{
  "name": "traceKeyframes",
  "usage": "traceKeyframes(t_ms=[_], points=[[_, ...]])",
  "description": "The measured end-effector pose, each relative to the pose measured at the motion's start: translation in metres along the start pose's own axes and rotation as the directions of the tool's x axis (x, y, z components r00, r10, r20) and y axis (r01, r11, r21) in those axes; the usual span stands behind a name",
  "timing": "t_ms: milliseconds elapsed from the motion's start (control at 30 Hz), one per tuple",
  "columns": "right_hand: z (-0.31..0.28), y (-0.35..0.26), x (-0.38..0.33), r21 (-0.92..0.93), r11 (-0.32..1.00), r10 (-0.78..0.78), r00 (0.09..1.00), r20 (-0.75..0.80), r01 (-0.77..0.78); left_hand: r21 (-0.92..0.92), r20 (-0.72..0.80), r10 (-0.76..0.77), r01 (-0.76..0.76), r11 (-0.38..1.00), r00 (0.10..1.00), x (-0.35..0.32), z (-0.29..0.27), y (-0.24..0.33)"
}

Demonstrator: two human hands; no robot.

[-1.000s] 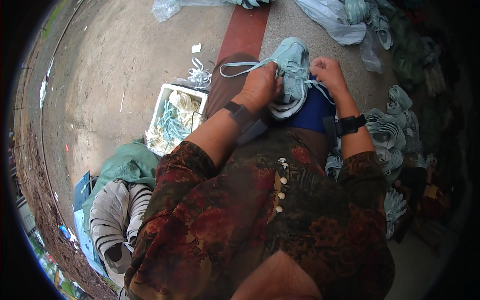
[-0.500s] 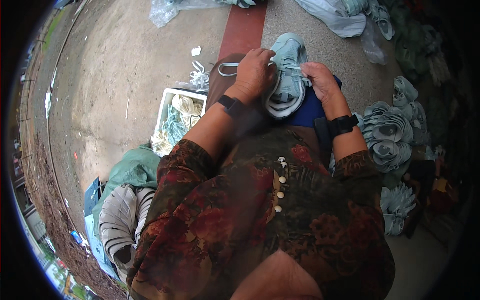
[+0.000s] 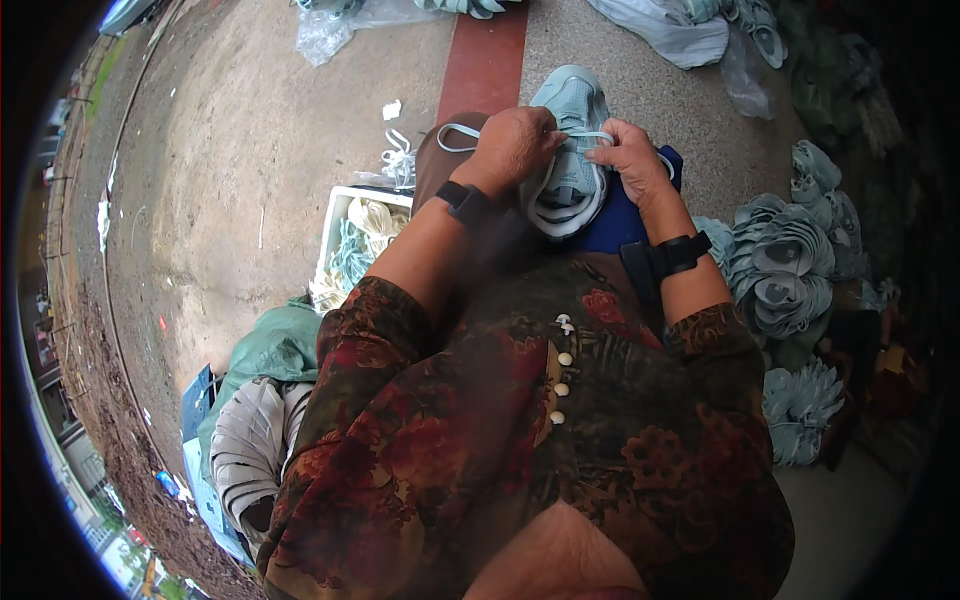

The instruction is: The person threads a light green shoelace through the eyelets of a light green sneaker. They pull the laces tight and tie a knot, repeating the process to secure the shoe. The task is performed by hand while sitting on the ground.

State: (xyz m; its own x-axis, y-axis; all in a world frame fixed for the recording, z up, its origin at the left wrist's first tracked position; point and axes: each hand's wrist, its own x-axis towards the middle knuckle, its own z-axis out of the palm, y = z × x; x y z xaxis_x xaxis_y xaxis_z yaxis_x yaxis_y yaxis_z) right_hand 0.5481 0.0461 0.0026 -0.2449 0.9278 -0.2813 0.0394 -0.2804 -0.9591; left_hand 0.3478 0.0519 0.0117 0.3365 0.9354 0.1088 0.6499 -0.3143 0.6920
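A pale blue-green sneaker (image 3: 572,95) rests on my lap over a blue cloth (image 3: 622,222), its toe pointing away from me. My left hand (image 3: 512,148) is closed at the left side of the shoe's tongue, fingertips pinching a light shoelace (image 3: 594,134). A loop of lace (image 3: 447,134) sticks out left of that hand. On the other side, my right hand (image 3: 634,160) pinches the lace between thumb and fingers over the eyelets. Part of the lacing is hidden behind my fingers.
At my left stands a white box (image 3: 332,232) with bundles of cream and pale blue laces. Grey shoe uppers (image 3: 245,440) lie nearer, beside a green sack (image 3: 270,345). Stacks of pale blue uppers (image 3: 785,255) sit at my right. Plastic bags (image 3: 665,30) lie ahead.
Both hands have moved closer together over the lacing. The right hand has shifted up and inward, and the lace between the hands now stretches across the shoe.
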Motion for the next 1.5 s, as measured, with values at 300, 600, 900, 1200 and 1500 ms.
traceKeyframes(t_ms=[300, 600, 900, 1200, 1500], points=[[-0.001, 0.002, -0.002, -0.051, 0.998, -0.040, 0.999, 0.004, 0.041, 0.089, 0.121, -0.124, 0.114, 0.990, 0.985, 0.008, -0.006, -0.009], [0.001, 0.002, -0.002, -0.079, 0.996, -0.047, 0.999, -0.009, 0.046, 0.020, 0.118, -0.137, 0.135, 0.991, 0.984, 0.007, -0.007, 0.006], [0.014, 0.000, -0.003, -0.297, 0.952, -0.118, 0.985, -0.122, 0.077, -0.768, 0.228, -0.226, 0.317, 0.556, 0.947, -0.004, 0.007, -0.010], [0.013, 0.008, -0.004, -0.534, 0.836, -0.246, 0.955, -0.164, 0.124, -0.983, 0.107, 0.018, 0.108, -0.145, 0.994, -0.027, -0.009, -0.032], [0.020, 0.006, -0.009, -0.705, 0.678, -0.409, 0.903, -0.129, 0.206, -0.629, 0.061, -0.061, 0.086, 0.773, 0.996, -0.036, -0.046, -0.031]])
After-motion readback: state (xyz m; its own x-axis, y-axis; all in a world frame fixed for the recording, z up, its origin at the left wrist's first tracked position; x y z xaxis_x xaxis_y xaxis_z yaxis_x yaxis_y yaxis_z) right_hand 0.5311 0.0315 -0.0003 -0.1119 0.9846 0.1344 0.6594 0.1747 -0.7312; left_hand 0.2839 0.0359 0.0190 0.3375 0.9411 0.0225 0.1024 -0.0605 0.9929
